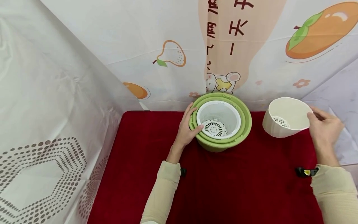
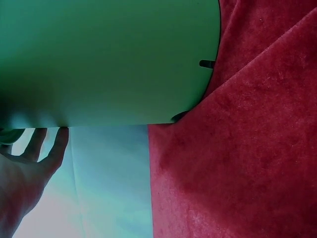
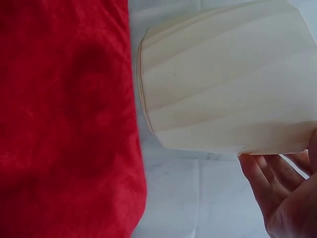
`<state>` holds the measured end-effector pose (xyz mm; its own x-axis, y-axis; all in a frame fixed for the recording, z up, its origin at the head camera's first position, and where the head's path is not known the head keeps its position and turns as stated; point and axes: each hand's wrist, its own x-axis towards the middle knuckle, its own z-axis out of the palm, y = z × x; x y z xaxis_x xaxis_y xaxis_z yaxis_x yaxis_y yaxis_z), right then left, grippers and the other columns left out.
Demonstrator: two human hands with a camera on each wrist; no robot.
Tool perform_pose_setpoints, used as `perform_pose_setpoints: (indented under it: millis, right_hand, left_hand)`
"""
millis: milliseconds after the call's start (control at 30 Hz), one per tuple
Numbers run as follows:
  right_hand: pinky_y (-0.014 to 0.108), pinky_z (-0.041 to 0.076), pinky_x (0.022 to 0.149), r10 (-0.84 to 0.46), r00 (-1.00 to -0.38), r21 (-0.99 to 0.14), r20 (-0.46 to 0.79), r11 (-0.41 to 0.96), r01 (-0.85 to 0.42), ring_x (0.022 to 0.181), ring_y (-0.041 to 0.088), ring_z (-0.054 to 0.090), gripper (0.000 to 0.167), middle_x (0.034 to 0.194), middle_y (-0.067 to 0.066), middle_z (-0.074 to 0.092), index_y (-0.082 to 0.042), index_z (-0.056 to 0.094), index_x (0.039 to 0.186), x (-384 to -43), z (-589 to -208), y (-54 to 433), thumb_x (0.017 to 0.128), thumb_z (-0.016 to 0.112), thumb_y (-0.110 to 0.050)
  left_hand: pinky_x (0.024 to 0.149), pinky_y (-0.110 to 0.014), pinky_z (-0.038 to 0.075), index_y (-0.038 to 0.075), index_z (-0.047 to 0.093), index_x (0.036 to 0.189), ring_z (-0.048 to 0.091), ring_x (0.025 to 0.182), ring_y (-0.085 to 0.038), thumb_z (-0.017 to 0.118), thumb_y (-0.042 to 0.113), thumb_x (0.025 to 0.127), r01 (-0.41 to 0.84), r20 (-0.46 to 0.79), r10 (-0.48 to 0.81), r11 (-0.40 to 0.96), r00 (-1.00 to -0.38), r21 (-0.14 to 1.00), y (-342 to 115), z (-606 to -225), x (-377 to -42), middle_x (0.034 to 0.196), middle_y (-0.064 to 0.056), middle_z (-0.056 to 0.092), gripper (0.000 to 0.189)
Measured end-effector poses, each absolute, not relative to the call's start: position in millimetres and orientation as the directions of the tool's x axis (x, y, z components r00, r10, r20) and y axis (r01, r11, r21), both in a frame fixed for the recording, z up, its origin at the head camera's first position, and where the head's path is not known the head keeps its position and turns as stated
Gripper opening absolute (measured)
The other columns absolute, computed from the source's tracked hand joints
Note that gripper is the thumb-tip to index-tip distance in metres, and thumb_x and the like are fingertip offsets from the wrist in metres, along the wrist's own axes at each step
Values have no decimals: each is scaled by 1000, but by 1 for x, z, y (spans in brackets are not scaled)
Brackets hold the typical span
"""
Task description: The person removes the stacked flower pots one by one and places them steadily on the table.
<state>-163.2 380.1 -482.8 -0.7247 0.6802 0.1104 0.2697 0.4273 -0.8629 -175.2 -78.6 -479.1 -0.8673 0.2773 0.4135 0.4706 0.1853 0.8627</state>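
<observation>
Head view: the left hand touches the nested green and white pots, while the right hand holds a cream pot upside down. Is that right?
Not quite: the cream pot in the right hand isn't upside down. The head view shows its mouth facing up, with the holed bottom visible inside. The rest stands.

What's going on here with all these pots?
Someone is working over a red cloth. The left-hand grip holds the rim of the green pots, nested together with a white pot inside. Off to the right, the right-hand grip holds a separate cream pot by its rim; it seems to be lifted off the cloth.
</observation>
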Motion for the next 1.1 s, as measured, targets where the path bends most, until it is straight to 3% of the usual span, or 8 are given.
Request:
perform_pose_setpoints:
  millis: [533,667,867,1100]
  right_hand:
    - [5,38,65,736,-668,-906,114,353,235,64,-17,54,28,66,-39,56,-21,76,113,-163,-516,392,88,63,-19]
    - [3,39,64,744,-657,-914,122,343,218,63,-17,54,29,65,-39,55,-15,76,114,-163,-517,387,88,62,-17]
    - [3,40,63,752,-645,-911,133,350,220,61,-18,54,28,64,-40,55,-19,77,111,-165,-528,391,88,62,-17]
    - [4,39,64,770,-631,-914,95,319,251,61,-18,54,28,63,-40,54,-23,77,112,-166,-538,399,88,62,-18]
  left_hand:
    - [114,-58,28,-16,41,140,22,144,-46,68,-4,82,496,439,281,180,-853,849,-77,-480,-176,156,-33,20,65]
    - [113,-58,28,-15,40,141,21,145,-45,68,-2,84,487,430,279,179,-858,855,-76,-480,-176,158,-31,19,65]
    - [114,-56,28,-13,40,143,20,147,-42,68,9,88,465,409,280,174,-869,868,-77,-483,-176,159,-28,18,65]
    - [114,-57,28,-15,39,142,20,146,-45,67,-5,82,471,419,274,166,-866,866,-77,-481,-176,157,-32,18,66]
